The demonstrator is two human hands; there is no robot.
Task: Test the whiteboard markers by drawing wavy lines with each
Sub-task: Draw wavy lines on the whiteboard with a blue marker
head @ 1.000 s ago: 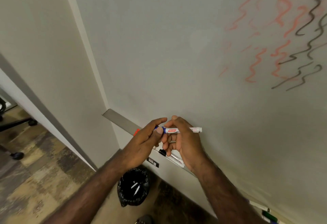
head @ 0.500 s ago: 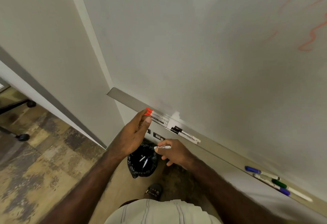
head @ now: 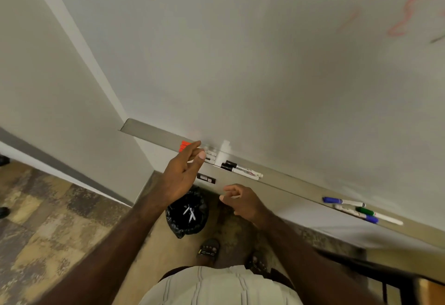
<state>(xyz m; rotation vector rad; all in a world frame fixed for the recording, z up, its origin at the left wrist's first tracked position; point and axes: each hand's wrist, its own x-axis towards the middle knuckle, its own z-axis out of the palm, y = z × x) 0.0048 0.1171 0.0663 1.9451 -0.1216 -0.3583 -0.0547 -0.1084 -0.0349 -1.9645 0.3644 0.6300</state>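
Markers (head: 242, 171): two black, perhaps three red (blurred)

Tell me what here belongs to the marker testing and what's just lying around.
Job: white wall whiteboard; red-capped markers; black-capped markers; blue and green markers; grey metal tray.
Lying about: black-lined bin; patterned floor.

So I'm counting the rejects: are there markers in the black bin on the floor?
Yes, a few pale markers lie at the bottom of the black-lined bin, below the left hand.
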